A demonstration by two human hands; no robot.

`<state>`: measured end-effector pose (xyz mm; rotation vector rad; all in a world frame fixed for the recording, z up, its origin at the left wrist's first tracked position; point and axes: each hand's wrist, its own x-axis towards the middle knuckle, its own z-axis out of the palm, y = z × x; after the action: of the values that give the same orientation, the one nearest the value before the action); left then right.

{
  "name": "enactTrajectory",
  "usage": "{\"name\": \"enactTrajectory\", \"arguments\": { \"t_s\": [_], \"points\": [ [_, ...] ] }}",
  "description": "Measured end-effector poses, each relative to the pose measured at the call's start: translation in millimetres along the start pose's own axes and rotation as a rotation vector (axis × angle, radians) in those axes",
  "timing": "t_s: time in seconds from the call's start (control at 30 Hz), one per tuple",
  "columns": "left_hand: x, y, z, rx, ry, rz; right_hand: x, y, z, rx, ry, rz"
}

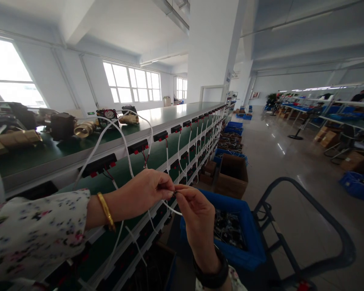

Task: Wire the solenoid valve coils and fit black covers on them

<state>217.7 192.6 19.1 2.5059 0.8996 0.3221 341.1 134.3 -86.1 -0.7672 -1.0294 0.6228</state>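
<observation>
My left hand (148, 188), with a gold bangle at its wrist, is closed in a pinch in front of the rack. My right hand (198, 212), wearing a black wristband, pinches from the other side, fingertips meeting the left's. Between them sits a small dark piece (174, 194), probably thin wire ends; most of it is hidden by the fingers. A white cable (171, 208) curves out just below the fingertips. Behind my hands, black terminal blocks with red tabs (138, 147) line the rack's edge, with white cables (125, 141) running to them.
Brass valves with black actuators (86, 128) stand on the green rack top (57, 151). Below right are a blue crate (255, 242) of tangled cabled parts, a cardboard box (232, 176) and a trolley handle (324, 210). More crates line the aisle; a person (359, 96) is far right.
</observation>
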Motion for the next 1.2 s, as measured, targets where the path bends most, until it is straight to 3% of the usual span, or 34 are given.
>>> {"name": "enactTrajectory", "arguments": {
  "t_s": [0.27,0.53,0.9,1.2],
  "points": [
    [-2,1,-1.6,-0.068,-0.033,-0.032,-2,-4,1,0.203,-0.004,0.116],
    [-5,-1,-1.1,0.011,0.002,0.035,14,-28,-13,0.175,-0.223,0.306],
    [-6,-4,-0.1,0.081,0.006,0.061,23,-33,-11,-0.12,-0.36,0.204],
    [-5,-2,-0.6,0.079,-0.004,0.058,22,-32,-11,-0.156,-0.316,0.204]
  ]
}}
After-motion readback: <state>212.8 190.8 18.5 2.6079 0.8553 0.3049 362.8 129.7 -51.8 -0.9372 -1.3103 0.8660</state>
